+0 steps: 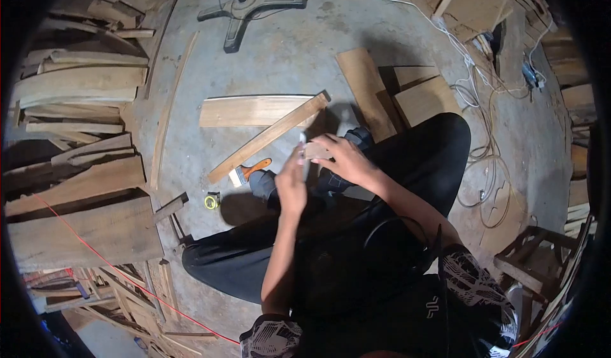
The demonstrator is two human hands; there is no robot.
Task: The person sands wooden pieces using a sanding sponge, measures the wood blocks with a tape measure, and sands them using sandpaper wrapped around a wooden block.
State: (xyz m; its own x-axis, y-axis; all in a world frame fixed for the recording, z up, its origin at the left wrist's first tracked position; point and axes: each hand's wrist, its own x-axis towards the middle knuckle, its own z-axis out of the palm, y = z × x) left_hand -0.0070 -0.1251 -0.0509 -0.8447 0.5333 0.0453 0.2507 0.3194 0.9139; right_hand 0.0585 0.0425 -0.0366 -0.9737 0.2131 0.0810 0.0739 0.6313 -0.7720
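Between my two hands is a small flat tan piece [316, 150]; whether it is wood or sandpaper I cannot tell. My right hand [347, 161] is closed on it, thumb and fingers on either side. My left hand [291, 183] points up beside its left end, fingers pinched together and blurred, with a whitish bit at the tips too smeared to name. Just beyond the hands a narrow wooden strip [270, 135] lies slanted over a wider pale board [251, 111]. A paintbrush [256, 166] with an orange handle and a yellow tape measure [212, 200] lie left of my left hand.
Stacked planks [83, 87] line the left side. More boards [366, 87] lie ahead of my right knee. A black cross-shaped stand base [245, 8] stands on the concrete floor. Cables [487, 141] run down the right, near a wooden stool [531, 259]. A red cord [133, 272] crosses lower left.
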